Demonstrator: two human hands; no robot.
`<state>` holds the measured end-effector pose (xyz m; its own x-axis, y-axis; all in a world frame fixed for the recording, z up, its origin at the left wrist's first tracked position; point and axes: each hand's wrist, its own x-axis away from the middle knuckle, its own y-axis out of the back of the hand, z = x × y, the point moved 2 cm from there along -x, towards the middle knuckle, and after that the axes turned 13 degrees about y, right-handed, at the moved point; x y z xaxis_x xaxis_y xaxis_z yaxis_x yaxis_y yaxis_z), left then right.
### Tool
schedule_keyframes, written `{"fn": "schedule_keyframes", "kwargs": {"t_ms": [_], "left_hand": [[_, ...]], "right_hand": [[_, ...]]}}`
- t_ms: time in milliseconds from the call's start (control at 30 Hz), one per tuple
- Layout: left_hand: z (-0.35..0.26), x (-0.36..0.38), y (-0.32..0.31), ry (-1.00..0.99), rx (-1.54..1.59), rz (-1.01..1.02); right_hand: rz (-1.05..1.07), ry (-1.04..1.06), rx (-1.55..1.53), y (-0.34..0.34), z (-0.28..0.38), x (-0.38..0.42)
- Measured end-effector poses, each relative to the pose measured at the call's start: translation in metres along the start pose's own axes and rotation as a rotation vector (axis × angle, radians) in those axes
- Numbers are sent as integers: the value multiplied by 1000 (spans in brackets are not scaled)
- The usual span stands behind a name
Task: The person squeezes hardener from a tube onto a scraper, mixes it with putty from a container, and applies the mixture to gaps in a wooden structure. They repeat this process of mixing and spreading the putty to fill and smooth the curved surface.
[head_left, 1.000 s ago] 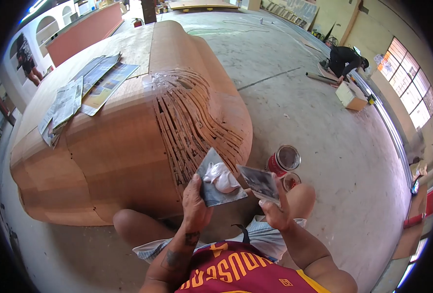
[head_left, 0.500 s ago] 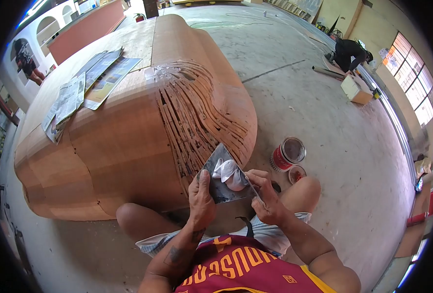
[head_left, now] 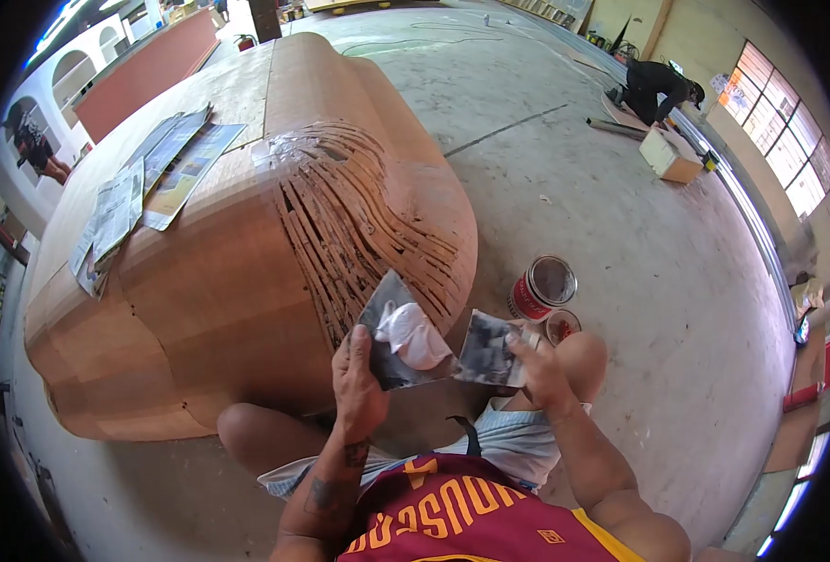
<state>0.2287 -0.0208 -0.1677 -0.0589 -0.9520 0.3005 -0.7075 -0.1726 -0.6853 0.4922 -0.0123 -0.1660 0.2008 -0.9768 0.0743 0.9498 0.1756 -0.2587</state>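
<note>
My left hand (head_left: 359, 384) grips a flat grey plate (head_left: 391, 372) by its edge, thumb on top. A smooth mound of whitish-pink putty (head_left: 412, 337) lies on that plate. In my right hand (head_left: 536, 365) is a smeared grey putty scraper (head_left: 486, 348), its flat face turned up and its lower left corner right at the plate's edge. Just beyond both hands stands a large curved wooden form (head_left: 227, 309), whose near right end is covered in narrow wooden strips (head_left: 368, 220) with dark gaps between them.
Newspaper sheets (head_left: 157, 183) lie on the wooden form. An open red and white can (head_left: 542, 287) and its lid (head_left: 563, 326) are on the floor by my right knee. A person (head_left: 658, 89) in dark clothes kneels at the far right near a pale box (head_left: 669, 155).
My right hand has turned the scraper from edge-on to face up and moved it right, off the putty. The putty lies flatter and more spread. The view has shifted slightly.
</note>
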Motion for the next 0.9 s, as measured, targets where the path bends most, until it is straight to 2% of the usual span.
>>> {"fn": "schedule_keyframes", "kwargs": {"t_ms": [67, 100, 200, 267, 333, 367, 433, 567, 900], "left_hand": [[-1, -3, 1, 25, -17, -18], [3, -7, -3, 5, 6, 27], [13, -15, -15, 20, 15, 38], [22, -22, -15, 40, -14, 96], [19, -19, -30, 57, -40, 137], [14, -13, -37, 88, -68, 84], [10, -13, -36, 54, -108, 130], [9, -15, -30, -11, -198, 125], [4, -8, -27, -24, -306, 124]], "right_hand": [[-90, 111, -314, 6, 5, 2], [-163, 69, -477, 4, 1, 3], [337, 54, -1120, -2, -22, 8], [308, -54, -1222, -26, -14, 16], [360, -158, -1358, -33, -34, 24], [384, -202, -1409, -35, -43, 27], [435, -239, -1448, -38, -53, 25], [273, -260, -1276, -35, -48, 28], [250, -246, -1293, -37, -68, 25]]}}
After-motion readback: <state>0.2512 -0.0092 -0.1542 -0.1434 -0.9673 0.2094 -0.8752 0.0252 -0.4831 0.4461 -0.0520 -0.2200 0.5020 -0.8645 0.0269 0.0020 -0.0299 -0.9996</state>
